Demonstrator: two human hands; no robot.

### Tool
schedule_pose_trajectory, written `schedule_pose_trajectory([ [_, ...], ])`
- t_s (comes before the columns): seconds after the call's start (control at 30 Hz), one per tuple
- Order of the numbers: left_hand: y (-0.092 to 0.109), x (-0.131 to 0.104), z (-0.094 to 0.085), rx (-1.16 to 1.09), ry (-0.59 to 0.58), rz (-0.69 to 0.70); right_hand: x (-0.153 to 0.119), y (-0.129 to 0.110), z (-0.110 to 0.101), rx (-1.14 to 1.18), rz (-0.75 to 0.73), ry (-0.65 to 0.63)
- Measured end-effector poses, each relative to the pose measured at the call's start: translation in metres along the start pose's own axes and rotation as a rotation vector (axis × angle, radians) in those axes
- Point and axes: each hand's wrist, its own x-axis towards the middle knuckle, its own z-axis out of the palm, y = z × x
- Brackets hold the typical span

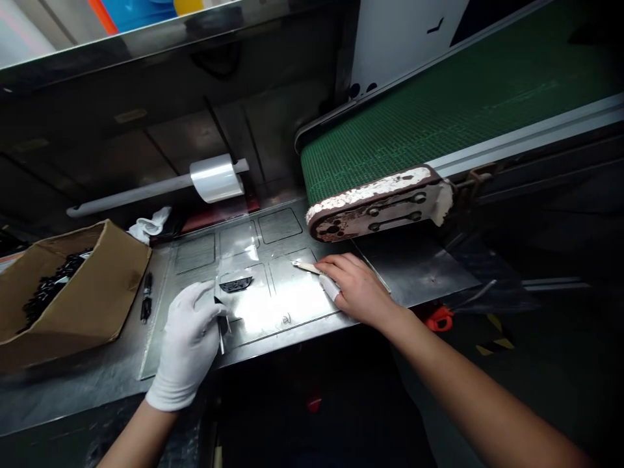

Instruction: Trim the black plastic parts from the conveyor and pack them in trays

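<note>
My left hand, in a white glove, has its fingers closed on a small dark part near the table's front edge. My right hand is bare apart from a white cover on one finger. It grips a thin pale tool, whose tip points left above the metal plate. A black half-oval piece lies on the plate between my hands, closer to the left one. The metal plate has rounded rectangular outlines, and clear film lies over part of it.
At the left stands an open cardboard box with many black parts, and a black pen beside it. Behind the plate is a film roll on a rod. A green conveyor belt extends to the upper right, its end overhanging the table.
</note>
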Motion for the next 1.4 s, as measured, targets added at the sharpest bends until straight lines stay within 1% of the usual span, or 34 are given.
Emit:
schedule_pose_trajectory([
  [0.07, 0.009, -0.015, -0.007, -0.257, 0.122, -0.175, 0.000, 0.001, -0.004, 0.017, -0.012, 0.031],
  [0.13, 0.021, -0.029, -0.013, -0.524, 0.226, -0.343, -0.001, -0.004, -0.008, 0.075, -0.046, 0.112],
  [0.2, 0.035, -0.041, -0.015, -0.687, 0.337, -0.438, -0.006, -0.021, -0.010, 0.187, -0.059, 0.202],
  [0.23, 0.042, -0.046, -0.015, -0.735, 0.384, -0.461, -0.011, -0.034, -0.008, 0.276, -0.038, 0.214],
  [0.27, 0.047, -0.049, -0.013, -0.776, 0.412, -0.476, -0.016, -0.052, -0.005, 0.397, 0.013, 0.185],
  [0.3, 0.051, -0.052, -0.011, -0.814, 0.439, -0.476, -0.022, -0.072, 0.000, 0.560, 0.090, 0.116],
  [0.37, 0.056, -0.057, -0.005, -0.852, 0.462, -0.446, -0.032, -0.118, 0.015, 1.017, 0.294, -0.134],
  [0.4, 0.056, -0.060, -0.001, -0.841, 0.470, -0.395, -0.035, -0.140, 0.024, 1.269, 0.390, -0.262],
  [0.43, 0.056, -0.063, 0.003, -0.821, 0.481, -0.330, -0.036, -0.160, 0.033, 1.471, 0.470, -0.380],
  [0.47, 0.054, -0.067, 0.007, -0.802, 0.497, -0.267, -0.036, -0.177, 0.042, 1.601, 0.541, -0.451],
  [0.5, 0.053, -0.072, 0.011, -0.791, 0.511, -0.222, -0.035, -0.190, 0.049, 1.666, 0.611, -0.495],
  [0.53, 0.051, -0.079, 0.014, -0.794, 0.519, -0.204, -0.034, -0.201, 0.055, 1.682, 0.670, -0.516],
  [0.57, 0.050, -0.086, 0.015, -0.815, 0.530, -0.221, -0.034, -0.209, 0.058, 1.663, 0.720, -0.521],
  [0.6, 0.049, -0.095, 0.016, -0.838, 0.523, -0.275, -0.034, -0.214, 0.061, 1.627, 0.759, -0.531],
  [0.67, 0.046, -0.113, 0.014, -0.892, 0.489, -0.434, -0.033, -0.217, 0.066, 1.539, 0.780, -0.573],
  [0.73, 0.040, -0.132, 0.009, -0.962, 0.440, -0.639, -0.030, -0.217, 0.076, 1.431, 0.768, -0.661],
  [0.8, 0.035, -0.151, 0.001, -1.034, 0.371, -0.828, -0.027, -0.219, 0.092, 1.340, 0.712, -0.783],
  [0.9, 0.030, -0.184, -0.010, -1.079, 0.241, -1.047, -0.029, -0.232, 0.115, 1.211, 0.556, -0.979],
  [0.93, 0.027, -0.195, -0.013, -1.069, 0.215, -1.113, -0.032, -0.236, 0.122, 1.155, 0.497, -1.021],
  [0.97, 0.022, -0.207, -0.016, -1.045, 0.214, -1.181, -0.035, -0.238, 0.129, 1.093, 0.445, -1.045],
  [1.03, 0.001, -0.235, -0.020, -0.952, 0.260, -1.329, -0.043, -0.237, 0.142, 0.970, 0.368, -1.067],
  [1.07, -0.014, -0.250, -0.022, -0.881, 0.299, -1.412, -0.047, -0.234, 0.148, 0.918, 0.341, -1.070],
  [1.13, -0.056, -0.284, -0.026, -0.722, 0.366, -1.570, -0.057, -0.220, 0.158, 0.836, 0.321, -1.068],
  [1.2, -0.104, -0.319, -0.031, -0.566, 0.432, -1.705, -0.069, -0.201, 0.166, 0.775, 0.331, -1.054],
  [1.23, -0.129, -0.335, -0.032, -0.492, 0.441, -1.763, -0.077, -0.190, 0.169, 0.749, 0.343, -1.042],
  [1.27, -0.153, -0.350, -0.033, -0.426, 0.434, -1.809, -0.085, -0.180, 0.171, 0.727, 0.359, -1.033],
  [1.3, -0.175, -0.363, -0.032, -0.372, 0.403, -1.856, -0.093, -0.169, 0.171, 0.711, 0.380, -1.024],
  [1.33, -0.194, -0.374, -0.031, -0.331, 0.351, -1.888, -0.102, -0.160, 0.171, 0.699, 0.408, -1.017],
  [1.4, -0.226, -0.389, -0.026, -0.268, 0.211, -1.929, -0.119, -0.144, 0.170, 0.694, 0.475, -1.010],
])
